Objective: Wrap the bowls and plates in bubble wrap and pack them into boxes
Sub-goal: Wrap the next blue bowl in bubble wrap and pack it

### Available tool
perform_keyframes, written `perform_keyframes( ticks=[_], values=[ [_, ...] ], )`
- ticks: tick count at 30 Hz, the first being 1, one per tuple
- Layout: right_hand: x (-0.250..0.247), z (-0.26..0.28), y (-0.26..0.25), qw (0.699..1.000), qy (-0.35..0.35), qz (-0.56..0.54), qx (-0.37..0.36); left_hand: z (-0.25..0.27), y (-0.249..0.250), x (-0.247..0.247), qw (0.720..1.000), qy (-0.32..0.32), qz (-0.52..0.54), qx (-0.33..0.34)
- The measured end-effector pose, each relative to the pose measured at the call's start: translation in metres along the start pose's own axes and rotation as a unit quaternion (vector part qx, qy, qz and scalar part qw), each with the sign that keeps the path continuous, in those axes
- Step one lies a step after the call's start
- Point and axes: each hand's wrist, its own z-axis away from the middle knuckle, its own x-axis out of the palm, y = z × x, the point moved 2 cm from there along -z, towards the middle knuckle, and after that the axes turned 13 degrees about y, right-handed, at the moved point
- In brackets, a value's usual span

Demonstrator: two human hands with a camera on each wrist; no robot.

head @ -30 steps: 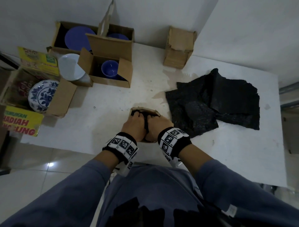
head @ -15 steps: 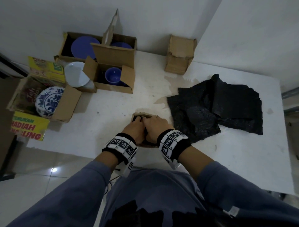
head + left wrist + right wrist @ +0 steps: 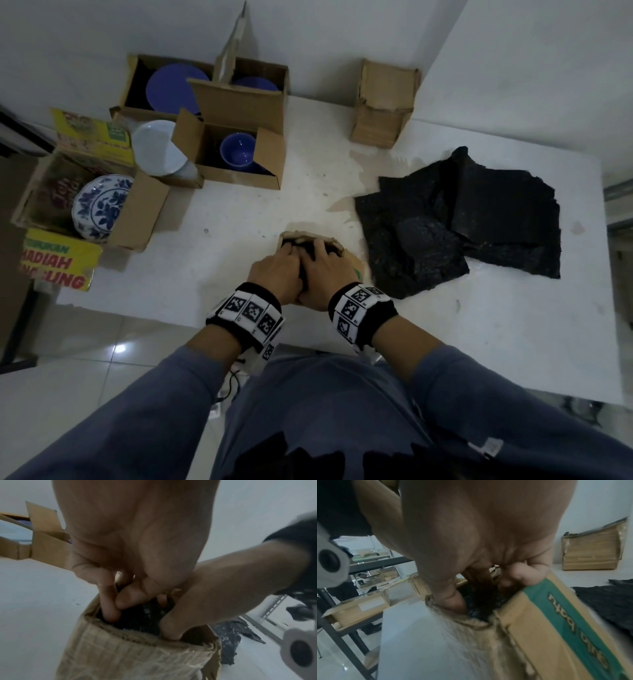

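Both hands [image 3: 301,270], fingers pressing wrapped bundle [image 3: 145,616]

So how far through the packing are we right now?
In hand: the left hand and right hand push a black-wrapped bundle down into the small carton.

Left: the blue bowl, two blue plates, white plate and floral plate sit bare in open boxes; black bubble wrap remains.

Nothing visibly finished.

Black wrap [image 3: 140,618] hides the box's [image 3: 137,655] contents.
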Motion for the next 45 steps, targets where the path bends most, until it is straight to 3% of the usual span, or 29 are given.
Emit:
perform_keyframes(
  ticks=[3,6,11,14,25,29,33,39,42,45],
  values=[
    [-0.001,0.004,0.005,1.000,0.020,-0.019,0.004,-0.004,-0.001,0.003,0.999,-0.035,0.010,-0.007],
    [-0.004,0.011,0.016,0.998,0.019,-0.015,0.053,-0.011,-0.004,0.000,0.998,-0.056,0.030,-0.013],
    [0.005,-0.008,0.020,0.979,-0.084,-0.122,0.137,-0.015,-0.008,-0.002,0.996,-0.066,0.051,-0.012],
    [0.026,-0.026,0.017,0.961,-0.156,-0.184,0.133,-0.019,-0.008,-0.004,0.996,-0.073,0.045,-0.006],
    [0.009,-0.008,0.029,0.949,-0.150,-0.213,0.176,-0.004,-0.015,0.003,0.996,-0.054,0.071,0.020],
    [-0.002,-0.019,0.022,0.939,-0.192,-0.212,0.191,0.001,-0.014,0.006,0.994,-0.032,0.103,0.022],
    [-0.019,-0.020,0.021,0.938,-0.212,-0.189,0.200,-0.001,-0.018,0.006,0.999,-0.039,0.026,0.028],
    [-0.017,-0.023,0.007,0.941,-0.248,-0.174,0.152,-0.008,-0.012,0.003,0.997,-0.050,-0.031,0.049],
    [-0.026,-0.016,0.014,0.932,-0.235,-0.209,0.178,-0.015,-0.009,0.004,0.996,-0.055,-0.045,0.048],
    [-0.034,-0.008,0.017,0.947,-0.195,-0.196,0.161,-0.020,-0.007,0.005,0.995,-0.067,-0.060,0.049]
  ],
)
